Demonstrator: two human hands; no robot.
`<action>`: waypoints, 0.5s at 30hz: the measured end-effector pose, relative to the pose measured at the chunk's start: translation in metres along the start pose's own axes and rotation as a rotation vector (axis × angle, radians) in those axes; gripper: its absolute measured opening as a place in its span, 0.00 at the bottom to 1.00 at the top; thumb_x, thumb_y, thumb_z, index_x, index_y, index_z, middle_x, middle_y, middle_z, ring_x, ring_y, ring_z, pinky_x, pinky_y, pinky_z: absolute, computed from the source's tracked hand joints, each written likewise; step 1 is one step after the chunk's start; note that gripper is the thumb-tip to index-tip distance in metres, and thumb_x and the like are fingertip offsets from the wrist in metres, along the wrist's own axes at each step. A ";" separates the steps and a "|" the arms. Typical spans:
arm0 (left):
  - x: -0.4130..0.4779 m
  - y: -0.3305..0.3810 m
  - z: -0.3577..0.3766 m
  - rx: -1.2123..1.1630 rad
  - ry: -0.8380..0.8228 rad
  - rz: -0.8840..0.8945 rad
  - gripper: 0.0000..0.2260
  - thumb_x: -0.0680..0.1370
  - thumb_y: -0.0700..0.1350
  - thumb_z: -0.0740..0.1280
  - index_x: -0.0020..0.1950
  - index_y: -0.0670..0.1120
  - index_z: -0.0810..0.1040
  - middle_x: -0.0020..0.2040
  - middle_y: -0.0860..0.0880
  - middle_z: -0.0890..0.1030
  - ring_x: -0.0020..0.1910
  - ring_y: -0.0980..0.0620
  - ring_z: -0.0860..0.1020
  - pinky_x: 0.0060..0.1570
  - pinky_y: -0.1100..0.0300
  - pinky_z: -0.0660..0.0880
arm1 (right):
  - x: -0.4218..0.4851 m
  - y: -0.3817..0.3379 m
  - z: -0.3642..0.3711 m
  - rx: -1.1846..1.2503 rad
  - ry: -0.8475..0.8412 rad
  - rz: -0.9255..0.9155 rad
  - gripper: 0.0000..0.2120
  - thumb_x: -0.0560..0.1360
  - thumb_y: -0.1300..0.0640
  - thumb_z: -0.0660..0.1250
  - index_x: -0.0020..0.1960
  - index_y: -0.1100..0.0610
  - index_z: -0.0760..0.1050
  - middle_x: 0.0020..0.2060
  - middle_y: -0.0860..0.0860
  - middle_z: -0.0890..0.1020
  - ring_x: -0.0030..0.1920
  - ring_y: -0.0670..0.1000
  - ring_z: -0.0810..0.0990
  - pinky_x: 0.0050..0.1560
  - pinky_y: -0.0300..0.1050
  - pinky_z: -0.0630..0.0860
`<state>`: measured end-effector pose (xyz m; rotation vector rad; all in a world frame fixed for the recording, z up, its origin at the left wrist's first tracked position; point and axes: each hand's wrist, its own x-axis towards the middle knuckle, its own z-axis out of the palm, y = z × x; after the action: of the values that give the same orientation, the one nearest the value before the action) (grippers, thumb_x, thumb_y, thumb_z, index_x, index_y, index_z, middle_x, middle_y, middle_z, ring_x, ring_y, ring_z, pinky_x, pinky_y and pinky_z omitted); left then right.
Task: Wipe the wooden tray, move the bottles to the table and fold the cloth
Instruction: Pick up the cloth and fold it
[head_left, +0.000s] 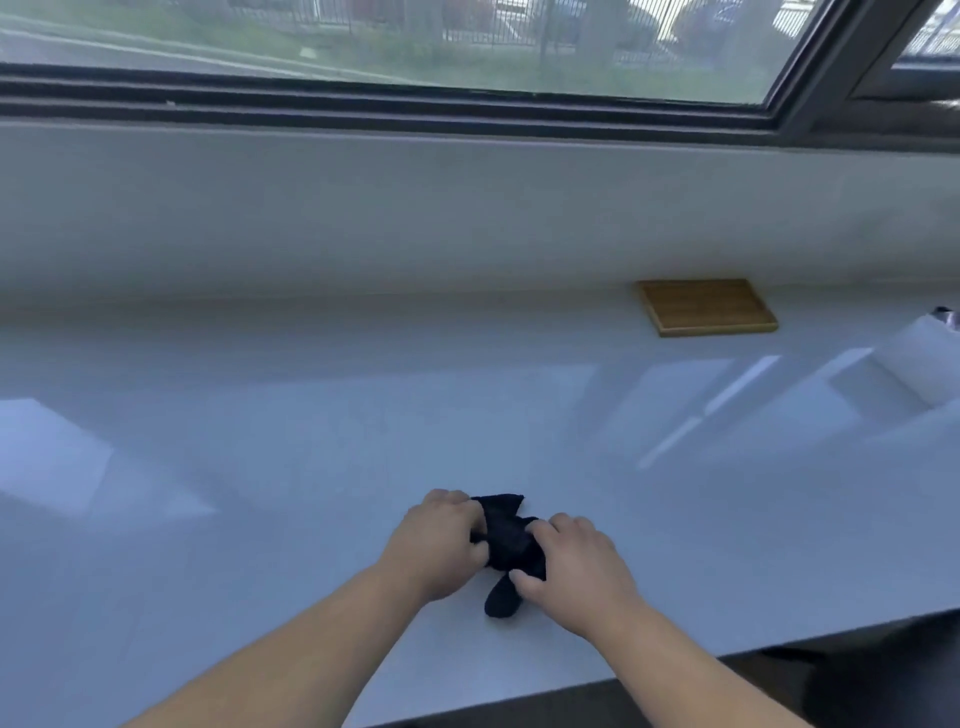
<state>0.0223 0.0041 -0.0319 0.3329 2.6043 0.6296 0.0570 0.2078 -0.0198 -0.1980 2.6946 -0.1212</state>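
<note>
A: Nearest first: both forearms cut off by the bottom of the frame, reaching over the front edge of the white counter (260, 415).

B: And the hands?

A: Left hand (436, 545) curled over the left side of a dark cloth (506, 540), fingers pressed together on it. Right hand (574, 564) clamped on the right side, thumb and fingers pinching a fold. Middle of the cloth bunched and partly hidden under both; exact fold hard to make out. One loose corner poking out toward the front edge.

B: Any writing or labels?

A: None readable anywhere.

B: Room to move?

A: Plenty of bare glossy counter to left, right and behind the cloth. Cloth close to the front edge, around its middle.

B: Further back?

A: Wooden tray (706, 306) flat at the back edge, toward the right, well apart from the cloth. Small shiny object (946, 316) at the right border, cut off, not identifiable. Beyond, a window (415, 47), outside blurred.
</note>
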 end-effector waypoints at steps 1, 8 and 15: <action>0.001 0.003 -0.008 -0.078 0.025 -0.012 0.06 0.76 0.53 0.64 0.49 0.53 0.77 0.50 0.57 0.78 0.54 0.53 0.74 0.48 0.56 0.74 | 0.000 -0.002 -0.005 0.010 -0.001 0.006 0.29 0.74 0.32 0.59 0.68 0.47 0.72 0.57 0.48 0.77 0.57 0.54 0.74 0.58 0.50 0.73; 0.019 0.044 -0.079 -0.392 0.123 -0.046 0.05 0.78 0.58 0.65 0.45 0.59 0.73 0.42 0.57 0.82 0.41 0.54 0.81 0.37 0.57 0.75 | 0.013 -0.014 -0.070 0.526 0.004 0.182 0.07 0.75 0.47 0.65 0.46 0.50 0.72 0.43 0.46 0.81 0.43 0.50 0.79 0.38 0.46 0.73; 0.035 0.074 -0.132 -0.355 0.343 -0.081 0.07 0.80 0.61 0.64 0.51 0.59 0.75 0.47 0.57 0.80 0.51 0.48 0.80 0.49 0.52 0.75 | 0.018 -0.002 -0.136 0.918 -0.073 0.097 0.15 0.78 0.53 0.63 0.52 0.65 0.79 0.42 0.59 0.84 0.40 0.53 0.78 0.41 0.49 0.71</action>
<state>-0.0604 0.0296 0.0967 0.0057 2.7285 1.1869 -0.0174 0.2106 0.0951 0.2055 2.2914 -1.2366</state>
